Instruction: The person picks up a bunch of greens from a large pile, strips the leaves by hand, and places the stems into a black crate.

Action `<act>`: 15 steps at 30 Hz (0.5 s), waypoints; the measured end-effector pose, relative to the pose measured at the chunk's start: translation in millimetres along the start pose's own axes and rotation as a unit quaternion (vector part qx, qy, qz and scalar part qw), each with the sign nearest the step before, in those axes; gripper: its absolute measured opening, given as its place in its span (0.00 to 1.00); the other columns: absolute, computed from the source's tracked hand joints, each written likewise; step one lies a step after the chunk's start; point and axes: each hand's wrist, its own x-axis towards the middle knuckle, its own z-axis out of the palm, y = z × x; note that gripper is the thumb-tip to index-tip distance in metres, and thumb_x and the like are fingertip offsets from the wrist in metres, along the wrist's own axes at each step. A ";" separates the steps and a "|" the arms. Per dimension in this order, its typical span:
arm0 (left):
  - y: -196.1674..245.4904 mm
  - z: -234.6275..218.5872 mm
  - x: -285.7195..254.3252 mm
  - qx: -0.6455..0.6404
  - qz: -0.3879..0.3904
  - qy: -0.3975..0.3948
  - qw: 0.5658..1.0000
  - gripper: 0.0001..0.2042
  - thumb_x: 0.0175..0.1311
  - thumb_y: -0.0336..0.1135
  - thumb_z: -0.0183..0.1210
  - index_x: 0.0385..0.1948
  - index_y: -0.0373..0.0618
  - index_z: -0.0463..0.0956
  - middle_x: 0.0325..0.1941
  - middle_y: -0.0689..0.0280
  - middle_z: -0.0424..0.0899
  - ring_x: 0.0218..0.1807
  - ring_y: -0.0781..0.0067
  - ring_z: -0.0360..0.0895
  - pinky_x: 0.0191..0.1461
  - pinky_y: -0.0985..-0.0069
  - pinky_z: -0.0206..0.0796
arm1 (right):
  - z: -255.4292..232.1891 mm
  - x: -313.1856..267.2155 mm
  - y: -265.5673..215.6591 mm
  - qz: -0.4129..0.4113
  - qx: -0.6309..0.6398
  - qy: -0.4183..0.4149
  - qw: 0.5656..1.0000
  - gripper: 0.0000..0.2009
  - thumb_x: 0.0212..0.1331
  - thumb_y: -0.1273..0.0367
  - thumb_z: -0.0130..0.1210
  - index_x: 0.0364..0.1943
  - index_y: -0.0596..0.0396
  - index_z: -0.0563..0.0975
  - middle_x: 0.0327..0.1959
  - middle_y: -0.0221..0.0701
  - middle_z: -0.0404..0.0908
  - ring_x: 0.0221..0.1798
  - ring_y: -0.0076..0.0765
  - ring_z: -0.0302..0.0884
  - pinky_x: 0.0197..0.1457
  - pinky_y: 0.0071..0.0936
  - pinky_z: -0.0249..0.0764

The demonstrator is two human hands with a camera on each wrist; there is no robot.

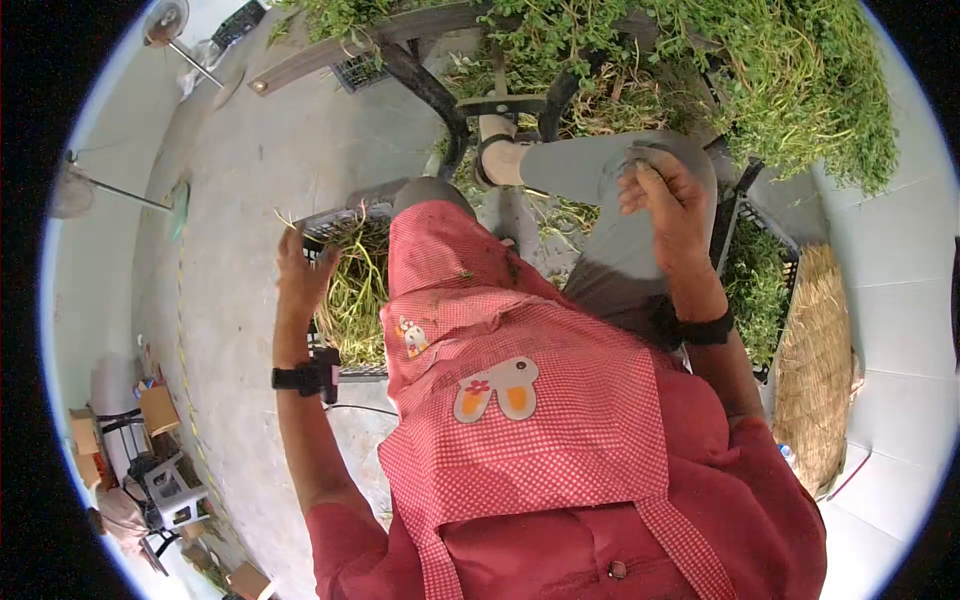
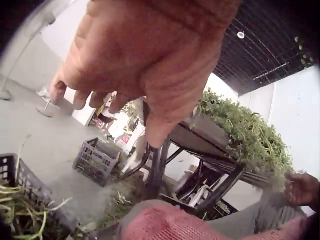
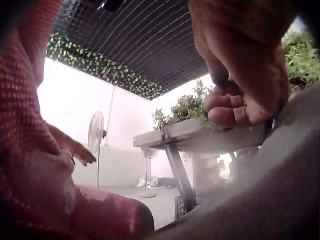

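In the head view my left hand (image 1: 303,275) is over a black crate (image 1: 350,372) of long green stems (image 1: 355,290), to the left of my knee. Its fingers are spread and relaxed, and the left wrist view shows the palm (image 2: 135,60) with nothing in it. Above my right knee, on the grey trousers (image 1: 575,165), is my right hand (image 1: 668,205). Its fingers are curled in with the thumb close to them. The right wrist view shows these curled fingers (image 3: 227,112) with no object between them; the inside of the hand is hidden.
A table (image 1: 330,62) heaped with leafy green plants (image 1: 800,80) stands in front. Another crate of greens (image 1: 755,290) is on the right, beside a straw mat (image 1: 812,370). Standing fans (image 3: 96,131) are along the wall. An open black crate (image 2: 97,161) sits on the floor.
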 end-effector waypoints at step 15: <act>96.4 39.1 -23.0 -0.163 0.107 -0.189 0.963 0.27 0.52 0.38 0.62 0.54 0.39 0.64 0.59 0.49 0.62 0.62 0.50 0.61 0.64 0.65 0.56 | -7.4 -2.5 -6.4 0.043 0.008 0.006 0.999 0.09 0.61 0.73 0.47 0.40 0.63 0.75 0.24 0.29 0.76 0.21 0.20 0.70 0.24 0.19 0.67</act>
